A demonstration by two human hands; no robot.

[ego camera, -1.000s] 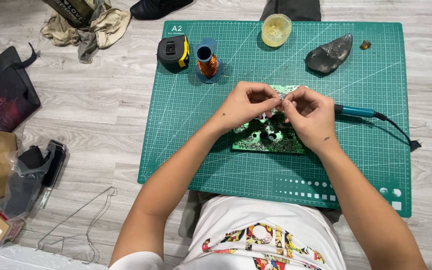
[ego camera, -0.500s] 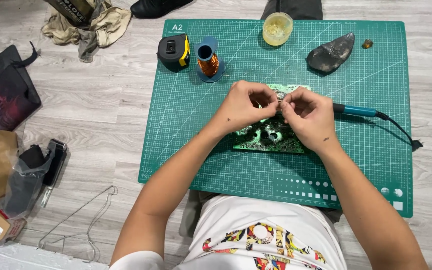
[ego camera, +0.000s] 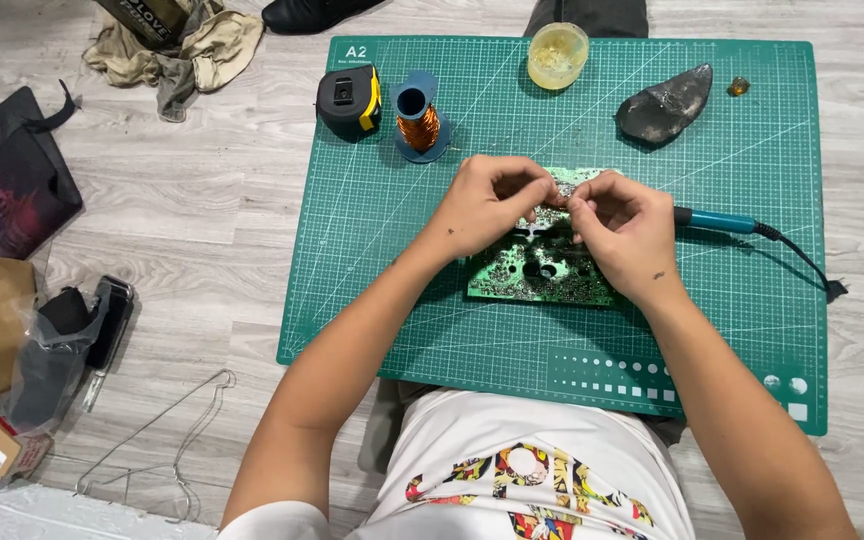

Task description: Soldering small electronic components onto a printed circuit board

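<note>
Grey wood-plank floor (ego camera: 202, 210), evenly lit; green cutting mat (ego camera: 742, 300) laid on it.

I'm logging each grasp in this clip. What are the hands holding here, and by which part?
Both hands, left and right, pinch together over the circuit board top edge. What sits between the fingertips is too small to tell.

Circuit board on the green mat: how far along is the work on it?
Laid out: circuit board on the cutting mat, copper wire spool upright, soldering iron lying beside the right hand. In hand: both hands, left hand too, pinch something too small to identify over the board's top edge. Left: the iron is not in either hand.
</note>
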